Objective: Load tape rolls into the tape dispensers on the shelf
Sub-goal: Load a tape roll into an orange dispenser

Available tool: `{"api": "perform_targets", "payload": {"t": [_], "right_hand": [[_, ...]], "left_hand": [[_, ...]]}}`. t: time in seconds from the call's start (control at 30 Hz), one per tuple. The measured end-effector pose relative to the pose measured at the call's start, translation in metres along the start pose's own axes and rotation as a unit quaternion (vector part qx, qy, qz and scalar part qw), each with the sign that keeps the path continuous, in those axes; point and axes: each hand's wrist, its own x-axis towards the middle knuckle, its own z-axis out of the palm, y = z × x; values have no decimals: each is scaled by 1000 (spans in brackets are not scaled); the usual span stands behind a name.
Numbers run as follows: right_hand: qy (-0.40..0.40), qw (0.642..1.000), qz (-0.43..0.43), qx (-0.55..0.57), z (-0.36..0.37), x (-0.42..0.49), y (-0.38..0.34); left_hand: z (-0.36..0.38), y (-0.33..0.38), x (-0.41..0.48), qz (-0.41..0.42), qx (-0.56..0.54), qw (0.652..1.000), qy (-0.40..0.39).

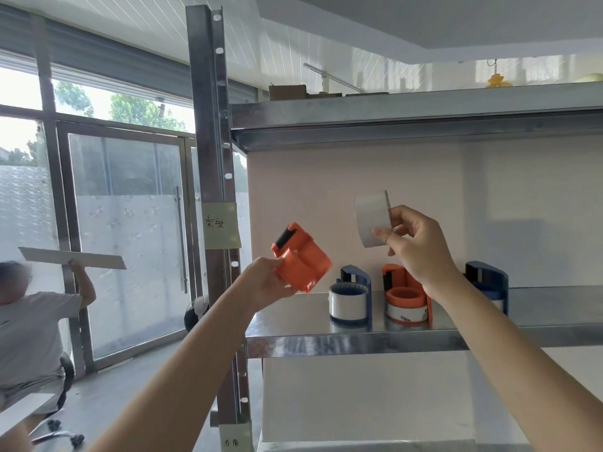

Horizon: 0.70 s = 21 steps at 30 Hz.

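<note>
Up at the metal shelf (359,344), a blue dispenser (350,301) and a loaded orange dispenser (406,301) are stood with rolls already in. An empty orange dispenser (301,259) is gripped in the left hand (264,285), tilted clear of the shelf, probably so its core faces the roll. A wide, pale tape roll (372,220) is pinched by the right hand (414,243) nearby, up in the air and not seated yet.

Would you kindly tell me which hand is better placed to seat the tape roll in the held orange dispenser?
Right, most likely: the right hand pinches the white tape roll, above and right of the orange tape dispenser, which the left hand grips and can steady.
</note>
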Motion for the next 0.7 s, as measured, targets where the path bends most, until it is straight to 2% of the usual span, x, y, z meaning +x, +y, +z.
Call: {"api": "perform_targets", "payload": {"t": [0.17, 0.4, 0.5, 0.57, 0.7], "right_hand": [[-19, 1000, 18, 14, 1, -11, 8], [-35, 998, 26, 39, 0, -21, 12], [-38, 998, 31, 44, 1, -25, 12], [-38, 998, 31, 46, 1, -28, 12], [-40, 997, 34, 53, 2, -33, 11]], "left_hand": [[-14, -23, 9, -61, -4, 996, 62], [-16, -39, 17, -62, -45, 991, 114], [-13, -41, 16, -75, -8, 987, 138], [-16, -44, 16, -74, 53, 980, 175], [-11, -45, 11, -10, 117, 973, 198]]}}
